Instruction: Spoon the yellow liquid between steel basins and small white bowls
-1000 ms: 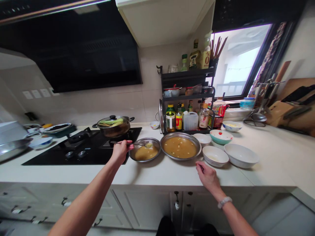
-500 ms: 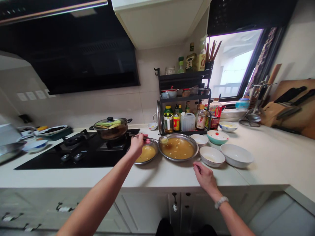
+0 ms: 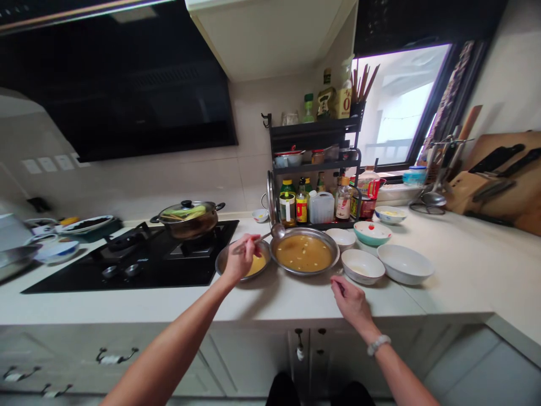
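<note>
My left hand (image 3: 244,258) is closed around the handle of a metal ladle (image 3: 278,231). The ladle's head is over the left rim of a wide metal basin (image 3: 337,260) of brown broth with pale bits floating in it. Below my left hand sits a smaller metal basin (image 3: 220,268) with yellowish liquid, partly covered by the hand. My right hand (image 3: 350,299) rests low at the counter edge, fingers curled together, just in front of a white bowl (image 3: 363,266); whatever its fingers might hold is hidden.
Further bowls stand right of the basin: a large white bowl (image 3: 406,264) and a green-rimmed bowl (image 3: 372,233). Behind is a black rack (image 3: 315,168) of bottles. A lidded pot (image 3: 188,220) sits on the black stove (image 3: 169,276). A knife block (image 3: 469,189) stands far right.
The ladle head has risen slightly from the broth to the basin's rim, and its bowl has tipped over. My left hand has shifted slightly down. My right hand stays nearly in place.
</note>
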The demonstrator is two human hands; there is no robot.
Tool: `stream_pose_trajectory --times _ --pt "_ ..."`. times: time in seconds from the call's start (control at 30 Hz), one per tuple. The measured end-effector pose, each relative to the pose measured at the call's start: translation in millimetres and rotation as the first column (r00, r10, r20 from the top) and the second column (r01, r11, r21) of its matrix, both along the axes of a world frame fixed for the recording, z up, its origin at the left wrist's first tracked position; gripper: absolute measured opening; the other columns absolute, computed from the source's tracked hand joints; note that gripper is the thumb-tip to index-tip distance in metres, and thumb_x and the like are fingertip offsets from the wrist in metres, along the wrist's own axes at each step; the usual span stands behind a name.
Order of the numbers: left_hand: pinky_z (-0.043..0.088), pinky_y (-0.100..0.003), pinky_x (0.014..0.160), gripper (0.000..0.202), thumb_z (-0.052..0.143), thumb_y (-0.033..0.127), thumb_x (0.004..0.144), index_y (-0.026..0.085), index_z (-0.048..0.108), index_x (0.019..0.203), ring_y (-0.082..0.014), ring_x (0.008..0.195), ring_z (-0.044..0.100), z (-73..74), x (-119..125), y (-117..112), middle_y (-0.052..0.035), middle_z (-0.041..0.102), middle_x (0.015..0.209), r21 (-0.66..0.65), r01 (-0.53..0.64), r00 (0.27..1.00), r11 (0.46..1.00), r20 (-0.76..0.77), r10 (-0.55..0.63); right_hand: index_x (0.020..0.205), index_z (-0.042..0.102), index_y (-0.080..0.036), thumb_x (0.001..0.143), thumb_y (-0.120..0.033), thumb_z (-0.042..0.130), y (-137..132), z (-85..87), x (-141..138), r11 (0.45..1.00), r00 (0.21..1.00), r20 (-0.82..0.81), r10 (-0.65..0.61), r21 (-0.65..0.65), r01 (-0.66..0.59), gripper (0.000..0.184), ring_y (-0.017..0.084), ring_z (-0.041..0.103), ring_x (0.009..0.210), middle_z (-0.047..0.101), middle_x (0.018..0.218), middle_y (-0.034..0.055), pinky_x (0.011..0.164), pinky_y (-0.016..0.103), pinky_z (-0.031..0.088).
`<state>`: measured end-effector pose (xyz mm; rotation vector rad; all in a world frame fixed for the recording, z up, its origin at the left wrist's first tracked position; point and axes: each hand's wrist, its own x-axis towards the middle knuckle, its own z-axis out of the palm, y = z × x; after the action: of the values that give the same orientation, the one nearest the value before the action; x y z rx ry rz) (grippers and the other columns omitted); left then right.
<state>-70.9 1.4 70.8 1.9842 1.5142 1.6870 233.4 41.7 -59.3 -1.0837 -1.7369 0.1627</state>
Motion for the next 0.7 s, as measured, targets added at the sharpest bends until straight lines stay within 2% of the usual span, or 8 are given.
stream_pose_trajectory --times 0.07,0.2,0.3,0.37,0.47,0.53,0.7 --pt "0.050 -0.025 0.056 0.034 0.040 0.037 0.090 0.014 0.065 0.093 -0.0149 0.053 0.063 3.8 -14 -5 -0.0021 0.064 0.063 -0.048 -0.071 0.977 0.996 0.197 0.079 0.086 0.067 -0.019 0.086 -0.033 0.043 0 0.5 0 1.000 1.000 0.004 0.000 0.001 0.000 0.028 0.020 0.067 0.063 0.072 0.074 0.0077 0.061 0.028 0.050" --pt "0.051 -0.027 0.054 0.031 0.043 0.036 0.086 0.013 0.065 0.088 -0.0165 0.050 0.063 -1.2 -48 -16 -0.0023 0.065 0.058 -0.138 -0.163 0.906 0.977 0.370 0.203 0.086 0.068 -0.019 0.086 -0.034 0.043 0 0.4 0 1.000 1.000 0.019 0.003 -0.010 -0.003 0.029 0.020 0.067 0.062 0.072 0.072 0.0075 0.061 0.029 0.050" --pt "0.050 -0.027 0.048 0.027 0.050 0.035 0.082 0.013 0.065 0.082 -0.0176 0.045 0.062 -17.7 -71 -23 -0.0026 0.064 0.054 -0.229 -0.196 0.907 0.953 0.326 0.265 0.087 0.068 -0.018 0.086 -0.034 0.043 0 -0.4 0 1.000 1.000 0.023 0.003 -0.012 -0.003 0.029 0.020 0.067 0.062 0.072 0.074 0.0079 0.060 0.029 0.050" --pt "0.050 -0.027 0.047 0.025 0.052 0.035 0.079 0.014 0.066 0.081 -0.0186 0.046 0.063 -30.3 -81 -25 -0.0033 0.064 0.053 -0.248 -0.198 0.926 0.948 0.270 0.264 0.088 0.068 -0.018 0.085 -0.034 0.044 0 -0.9 0 1.000 1.000 0.023 -0.002 -0.013 0.002 0.029 0.020 0.067 0.062 0.072 0.073 0.0080 0.059 0.028 0.050" --pt "0.050 -0.027 0.047 0.024 0.054 0.033 0.078 0.013 0.067 0.080 -0.0194 0.045 0.063 -43.3 -87 -27 -0.0042 0.064 0.050 -0.274 -0.186 0.934 0.944 0.250 0.256 0.088 0.068 -0.019 0.085 -0.034 0.044 0 -0.7 0 1.000 1.000 0.027 -0.003 -0.017 0.004 0.029 0.020 0.066 0.062 0.071 0.073 0.0078 0.059 0.028 0.049" --pt "0.051 -0.028 0.048 0.023 0.053 0.032 0.078 0.013 0.066 0.079 -0.0196 0.045 0.063 -45.4 -85 -27 -0.0046 0.064 0.051 -0.294 -0.156 0.907 0.943 0.335 0.254 0.088 0.068 -0.019 0.086 -0.034 0.044 0 -0.4 0 1.000 0.999 0.032 -0.001 -0.019 0.001 0.029 0.020 0.066 0.061 0.071 0.073 0.0077 0.058 0.028 0.049" --pt "0.052 -0.029 0.050 0.019 0.049 0.021 0.074 0.010 0.065 0.071 -0.0171 0.045 0.061 -34.7 -77 -28 -0.0060 0.065 0.052 -0.343 -0.141 0.743 0.928 0.583 0.329 0.087 0.068 -0.019 0.086 -0.034 0.044 1 -1.5 1 1.000 0.999 0.034 0.003 -0.019 -0.003 0.029 0.019 0.064 0.057 0.070 0.069 0.0067 0.055 0.027 0.048"
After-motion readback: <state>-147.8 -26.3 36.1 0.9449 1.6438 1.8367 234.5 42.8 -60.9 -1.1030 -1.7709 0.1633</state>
